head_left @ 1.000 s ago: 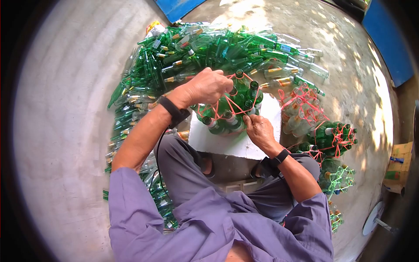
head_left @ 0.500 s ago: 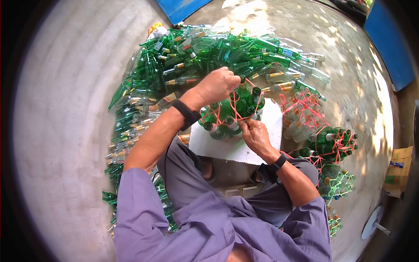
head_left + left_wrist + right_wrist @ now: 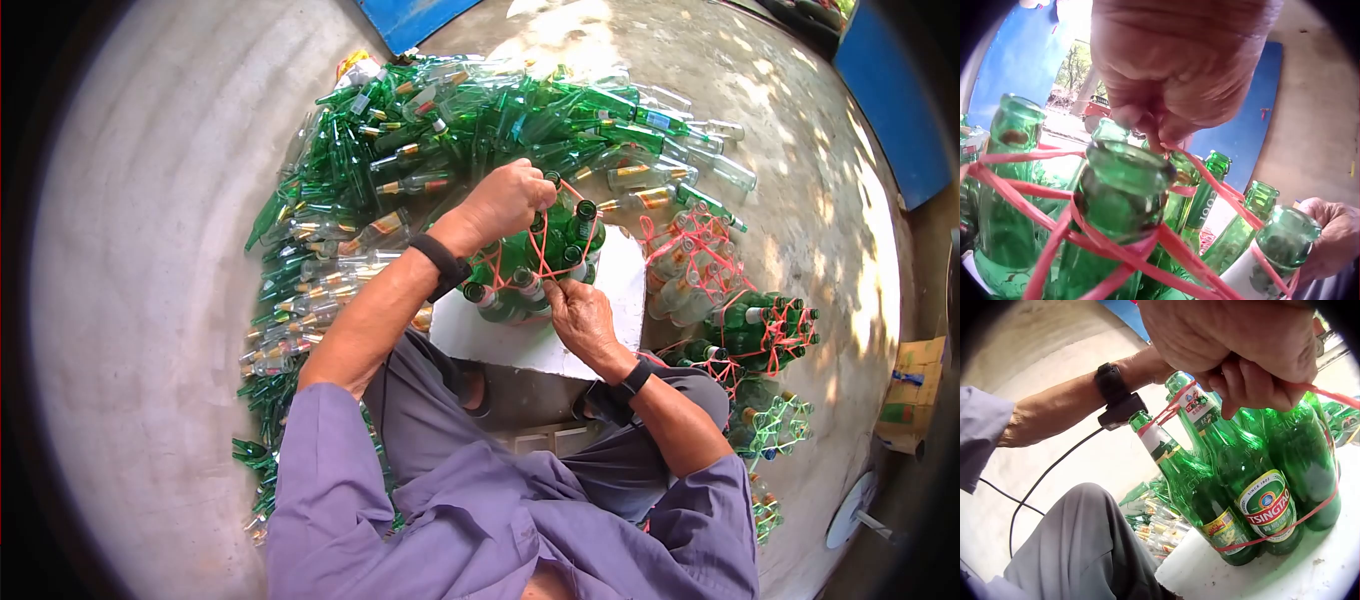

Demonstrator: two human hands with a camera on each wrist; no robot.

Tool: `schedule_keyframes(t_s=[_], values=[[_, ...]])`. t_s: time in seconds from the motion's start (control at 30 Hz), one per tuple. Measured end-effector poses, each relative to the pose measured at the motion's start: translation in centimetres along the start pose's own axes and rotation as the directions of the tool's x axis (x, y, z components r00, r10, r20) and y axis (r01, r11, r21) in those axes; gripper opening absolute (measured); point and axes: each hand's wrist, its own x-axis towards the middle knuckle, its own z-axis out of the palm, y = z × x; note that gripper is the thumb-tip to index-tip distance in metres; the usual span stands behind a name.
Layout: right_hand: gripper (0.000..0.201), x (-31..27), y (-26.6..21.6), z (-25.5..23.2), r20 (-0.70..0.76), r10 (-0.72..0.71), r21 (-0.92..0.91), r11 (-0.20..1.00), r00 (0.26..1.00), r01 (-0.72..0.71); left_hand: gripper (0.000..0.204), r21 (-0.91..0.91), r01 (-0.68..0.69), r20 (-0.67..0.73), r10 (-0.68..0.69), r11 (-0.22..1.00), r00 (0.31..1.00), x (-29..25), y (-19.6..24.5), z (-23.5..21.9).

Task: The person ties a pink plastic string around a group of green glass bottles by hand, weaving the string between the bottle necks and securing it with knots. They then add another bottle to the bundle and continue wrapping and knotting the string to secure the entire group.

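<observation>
A cluster of green beer bottles [image 3: 585, 232] stands upright on a white board [image 3: 495, 345] between the knees. Pink plastic twine [image 3: 1110, 250] criss-crosses among the necks, and another strand circles the bottles low down, over a Tsingtao label [image 3: 1269, 509]. At the far side of the cluster my left hand [image 3: 508, 203] pinches the twine just above the bottle mouths. My right hand [image 3: 585, 318] grips a strand at the near side, beside the front necks. In the right wrist view its curled fingers [image 3: 1254, 384] have the twine stretching away to the right.
Loose green and clear bottles [image 3: 480, 110] lie heaped beyond the board and down its left side. To the right stand bundles tied in pink twine [image 3: 765, 320] and one in green twine [image 3: 785, 420]. A cardboard box [image 3: 912, 390] sits far right.
My left hand has moved right and slightly down, staying by the far necks. The right hand has shifted a little left and down. The bottles have turned slightly on the board.
</observation>
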Motion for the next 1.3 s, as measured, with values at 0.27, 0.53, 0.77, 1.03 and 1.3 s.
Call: schedule_keyframes(t_s=[0.27, 0.53, 0.77, 1.03, 1.3], values=[[0.050, -0.4, 1.3, 0.0, 0.017, 0.097, 0.181, 0.979, 0.995, -0.098, 0.009, 0.110, 0.109, 0.091, -0.119, 0.988, 0.989, 0.0, 0.1, 0.2], [0.051, -0.3, 2.0, 0.0, 0.065, 0.075, 0.182, 0.980, 0.995, -0.085, 0.009, 0.032, 0.007, 0.072, -0.010, 0.999, 0.997, -1.0, 0.0, -0.3], [0.048, -0.2, 3.1, 0.0, 0.077, 0.061, 0.113, 0.991, 0.995, -0.069, 0.016, 0.018, -0.065, 0.087, 0.063, 0.998, 0.994, -1.3, 0.3, -0.6], [0.051, -0.5, 3.8, -1.3, 0.133, 0.088, 0.104, 0.989, 0.987, -0.102, 0.061, -0.030, 0.189, 0.081, -0.186, 0.981, 0.979, -4.9, 4.3, 0.3], [0.042, -1.5, 3.3, -2.8, 0.156, 0.019, 0.196, 0.979, 0.988, -0.049, 0.073, 0.291, 0.276, 0.035, -0.298, 0.916, 0.954, -7.0, 8.4, 3.0]])
